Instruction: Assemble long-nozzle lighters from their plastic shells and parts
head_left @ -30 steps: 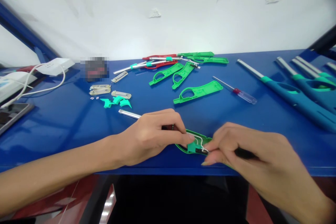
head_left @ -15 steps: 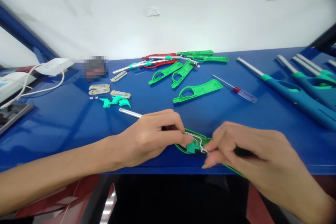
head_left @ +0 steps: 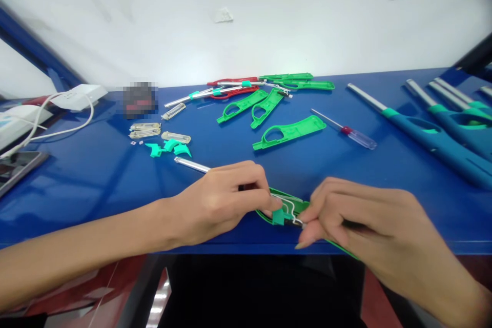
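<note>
At the front edge of the table, my left hand (head_left: 238, 200) pinches a teal trigger piece (head_left: 278, 216) inside an open green lighter shell (head_left: 300, 205). A silver tube (head_left: 191, 165) sticks out to the left from under that hand. My right hand (head_left: 357, 215) is closed at the shell's right part, thumb and finger pressed at the end of a white wire (head_left: 294, 212) and a small dark part. The fingers and palm hide much of the shell.
Behind lie green half shells (head_left: 303, 129), red shells (head_left: 230, 93) and metal tubes. A screwdriver (head_left: 359, 138) and blue lighters (head_left: 438, 138) are on the right. Clear fuel tanks (head_left: 176, 137), teal triggers (head_left: 182, 149), a phone (head_left: 19, 169) and a power strip (head_left: 19, 122) are on the left.
The teal trigger piece has shifted very slightly left under my left fingertips. Both hands otherwise keep nearly the same place and grip.
</note>
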Demonstrator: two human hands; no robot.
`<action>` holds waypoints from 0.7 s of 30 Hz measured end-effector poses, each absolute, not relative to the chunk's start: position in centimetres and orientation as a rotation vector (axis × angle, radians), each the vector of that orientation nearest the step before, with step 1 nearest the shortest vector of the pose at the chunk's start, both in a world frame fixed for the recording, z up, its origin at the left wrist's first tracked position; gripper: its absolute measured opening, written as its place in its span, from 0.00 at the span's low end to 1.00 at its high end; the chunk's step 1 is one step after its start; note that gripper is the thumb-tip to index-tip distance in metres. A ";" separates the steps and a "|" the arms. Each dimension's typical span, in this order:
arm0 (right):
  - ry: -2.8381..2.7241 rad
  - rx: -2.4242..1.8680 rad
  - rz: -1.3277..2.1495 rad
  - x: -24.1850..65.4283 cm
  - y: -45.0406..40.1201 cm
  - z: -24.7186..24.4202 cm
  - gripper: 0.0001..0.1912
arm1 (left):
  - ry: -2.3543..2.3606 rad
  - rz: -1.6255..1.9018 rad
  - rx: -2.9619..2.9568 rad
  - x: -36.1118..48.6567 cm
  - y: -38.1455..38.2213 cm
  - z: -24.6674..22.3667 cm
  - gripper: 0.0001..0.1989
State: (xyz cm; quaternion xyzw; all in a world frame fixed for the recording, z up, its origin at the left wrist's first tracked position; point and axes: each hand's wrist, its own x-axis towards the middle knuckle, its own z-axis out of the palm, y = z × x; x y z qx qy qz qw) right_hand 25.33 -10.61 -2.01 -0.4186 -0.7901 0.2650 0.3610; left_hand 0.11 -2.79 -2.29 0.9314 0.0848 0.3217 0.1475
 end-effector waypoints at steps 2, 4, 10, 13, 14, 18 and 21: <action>-2.052 -1.074 0.660 25.4 -10.6 -2.0 0.18 | 0.235 0.923 2.679 0.2 -2.8 -2.3 0.11; -2.071 -1.058 0.642 25.4 -10.7 -1.9 0.18 | 0.229 0.917 2.681 0.2 -2.7 -2.2 0.10; -2.079 -1.089 0.600 25.4 -10.7 -1.8 0.19 | 0.190 0.926 2.700 0.1 -2.4 -2.2 0.11; -2.054 -1.108 0.589 25.4 -10.8 -1.9 0.20 | 0.201 0.926 2.703 0.0 -2.3 -2.2 0.12; -2.043 -1.105 0.587 25.4 -10.8 -1.9 0.19 | 0.222 0.925 2.702 -0.1 -2.3 -2.2 0.12; -1.974 -1.110 0.608 25.2 -10.9 -2.0 0.20 | 0.286 0.948 2.685 0.0 -2.4 -2.2 0.11; -1.940 -1.120 0.620 25.1 -10.9 -2.0 0.22 | 0.313 0.962 2.680 0.1 -2.5 -2.1 0.12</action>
